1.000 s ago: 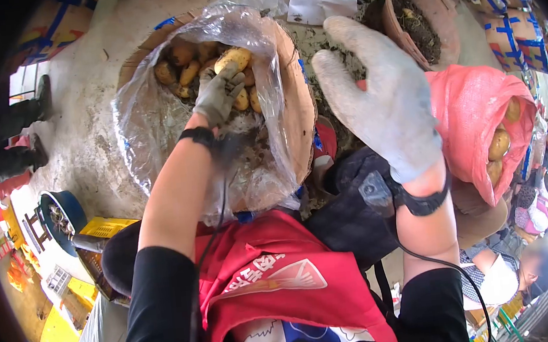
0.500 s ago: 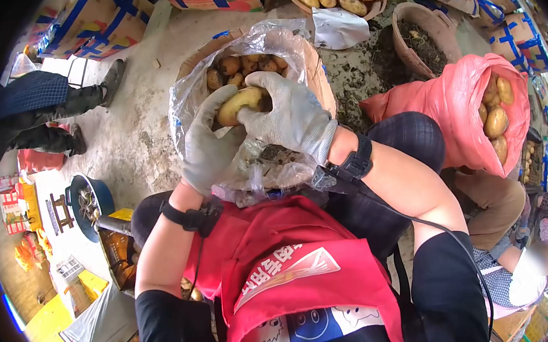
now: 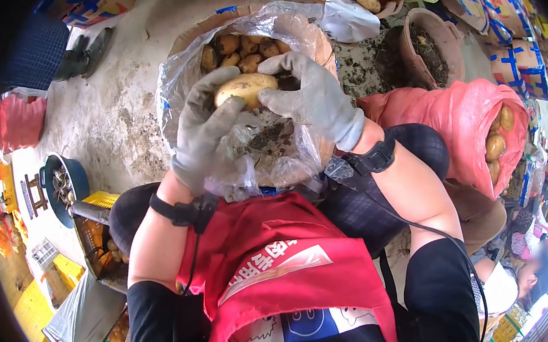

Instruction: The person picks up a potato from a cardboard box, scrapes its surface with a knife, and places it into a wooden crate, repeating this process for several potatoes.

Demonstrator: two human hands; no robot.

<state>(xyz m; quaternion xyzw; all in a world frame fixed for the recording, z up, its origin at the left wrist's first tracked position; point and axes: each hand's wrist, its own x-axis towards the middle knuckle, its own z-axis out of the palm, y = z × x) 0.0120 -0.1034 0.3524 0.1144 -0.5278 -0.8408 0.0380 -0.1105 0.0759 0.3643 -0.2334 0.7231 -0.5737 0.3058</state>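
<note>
- The left hand (image 3: pixel 202 135), in a grey work glove, gripped the left end of a potato (image 3: pixel 246 89), thumb curled over its near side and fingers wrapped behind.
- The right hand (image 3: pixel 316 99), gloved the same way, closed on the right end of the same potato, so both hands held it between them.
- The potato was lifted clear, just above the near rim of a cardboard box (image 3: pixel 200 31) and over the crumpled plastic bag (image 3: pixel 176 95) that lined it.
- More potatoes (image 3: pixel 243 46) lay heaped inside the bag toward the far side of the box, beyond the hands.
- A black strap (image 3: pixel 183 211) circled the left wrist, and one like it circled the right; a thin cable ran back from each along the arm.
- A red apron (image 3: pixel 282 261) covered the person's chest below the hands.
- To the right of the box a pink sack (image 3: pixel 458 116) slumped open with potatoes showing at its mouth.
- Past the sack, a brown tub (image 3: pixel 411 61) held dark soil.
- On the concrete floor (image 3: pixel 106 120) to the left stood a blue pan (image 3: pixel 81 181).
</note>
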